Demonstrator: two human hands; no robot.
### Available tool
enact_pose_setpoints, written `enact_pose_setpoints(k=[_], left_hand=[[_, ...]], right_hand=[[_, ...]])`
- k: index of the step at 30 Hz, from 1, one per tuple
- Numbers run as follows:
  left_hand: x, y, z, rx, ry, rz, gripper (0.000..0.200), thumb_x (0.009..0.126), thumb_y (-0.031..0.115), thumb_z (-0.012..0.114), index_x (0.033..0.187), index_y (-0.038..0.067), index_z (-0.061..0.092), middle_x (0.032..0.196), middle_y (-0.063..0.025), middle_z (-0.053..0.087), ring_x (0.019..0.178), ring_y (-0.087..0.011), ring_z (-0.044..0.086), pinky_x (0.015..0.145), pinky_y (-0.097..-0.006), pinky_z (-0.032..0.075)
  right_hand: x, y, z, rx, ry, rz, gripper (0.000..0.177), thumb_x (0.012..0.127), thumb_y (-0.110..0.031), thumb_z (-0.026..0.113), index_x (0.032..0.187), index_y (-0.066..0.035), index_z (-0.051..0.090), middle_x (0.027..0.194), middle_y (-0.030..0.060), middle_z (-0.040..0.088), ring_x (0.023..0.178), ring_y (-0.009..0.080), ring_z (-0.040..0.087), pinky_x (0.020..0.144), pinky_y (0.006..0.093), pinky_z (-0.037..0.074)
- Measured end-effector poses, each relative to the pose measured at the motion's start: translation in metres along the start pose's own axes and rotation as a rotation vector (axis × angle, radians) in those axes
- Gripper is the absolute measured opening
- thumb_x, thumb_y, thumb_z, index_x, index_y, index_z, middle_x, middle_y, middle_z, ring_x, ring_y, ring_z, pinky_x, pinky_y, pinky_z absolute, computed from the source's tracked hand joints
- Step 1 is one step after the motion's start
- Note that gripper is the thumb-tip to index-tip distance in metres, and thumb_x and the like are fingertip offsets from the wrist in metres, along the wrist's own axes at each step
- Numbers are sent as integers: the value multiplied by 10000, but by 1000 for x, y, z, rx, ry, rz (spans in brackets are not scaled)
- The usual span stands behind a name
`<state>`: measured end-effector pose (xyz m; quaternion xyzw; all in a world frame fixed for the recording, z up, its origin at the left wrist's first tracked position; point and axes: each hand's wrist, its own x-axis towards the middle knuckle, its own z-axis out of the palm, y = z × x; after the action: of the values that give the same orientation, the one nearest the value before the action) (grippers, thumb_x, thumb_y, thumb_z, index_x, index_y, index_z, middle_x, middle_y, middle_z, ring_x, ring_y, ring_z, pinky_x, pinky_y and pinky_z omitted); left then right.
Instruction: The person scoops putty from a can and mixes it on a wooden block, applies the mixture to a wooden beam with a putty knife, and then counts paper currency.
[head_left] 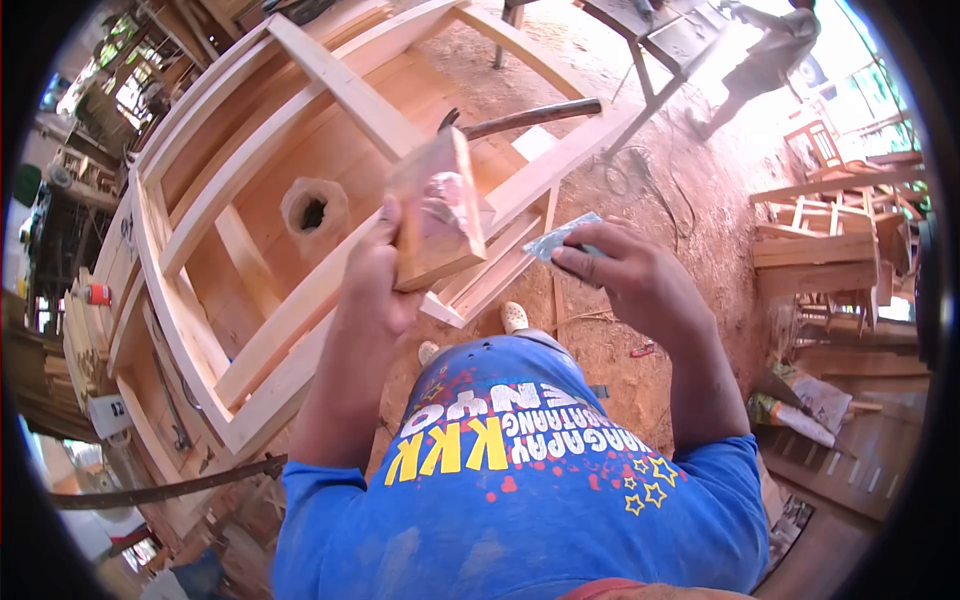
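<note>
My left hand (pixel 380 265) grips a rectangular wooden board (pixel 418 205) and holds it tilted up in front of me. A patch of pinkish paste (pixel 445 200) lies on the board's face. In my right hand (pixel 630 265), a flat grey-blue piece (pixel 555 238) that looks like a scraper is pinched between thumb and fingers, a little to the right of the board and apart from it. Beyond the board, a hammer (pixel 535 117) with a wooden handle rests on a large pale wooden frame (pixel 340 85).
A whitish roll-like thing (pixel 313 207) with a dark hole sits inside the frame. Stacked wooden furniture parts (pixel 820 255) stand on the right. Another person (pixel 765 60) is near a table (pixel 680 40) at the back. A cord (pixel 650 190) lies on the dirt floor.
</note>
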<state>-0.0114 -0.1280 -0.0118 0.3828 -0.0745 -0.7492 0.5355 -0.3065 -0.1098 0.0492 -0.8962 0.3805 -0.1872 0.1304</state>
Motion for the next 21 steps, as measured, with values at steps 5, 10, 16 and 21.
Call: enact_pose_setpoints(k=[5, 10, 16, 21], left_hand=[[0, 9, -6, 51, -122, 32, 458, 1121, 378, 470, 1371, 0, 537, 1280, -161, 668, 1189, -287, 676, 1052, -478, 552], [-8, -15, -3, 153, -218, -90, 465, 1131, 328, 453, 1442, -16, 495, 1320, -170, 647, 1170, -265, 672, 1040, -448, 552], [-19, -16, 6, 167, -269, -148, 447, 1132, 309, 452, 1431, -20, 501, 1312, -155, 651, 1140, -252, 682, 998, -416, 573], [1, 0, -28, -22, -193, -98, 441, 1128, 335, 470, 1376, -22, 539, 1237, -145, 681, 1063, -234, 703, 950, -405, 593]], right_hand=[[-6, 36, 14, 1040, 336, 474, 230, 1006, -57, 650, 1223, 21, 671, 1072, 117, 750, 959, 210, 737, 842, 355, 609], [17, 35, 7, 1634, 416, 508, 352, 984, -153, 733, 1233, 73, 630, 1070, 152, 752, 925, 216, 756, 832, 354, 622], [28, 42, 24, 1204, 207, 541, 359, 935, -170, 782, 1189, 45, 647, 1006, 89, 742, 867, 136, 707, 795, 298, 575], [-2, 47, 32, 786, -299, 664, 316, 902, -128, 789, 1155, 25, 678, 981, 56, 732, 842, 112, 676, 792, 285, 553]])
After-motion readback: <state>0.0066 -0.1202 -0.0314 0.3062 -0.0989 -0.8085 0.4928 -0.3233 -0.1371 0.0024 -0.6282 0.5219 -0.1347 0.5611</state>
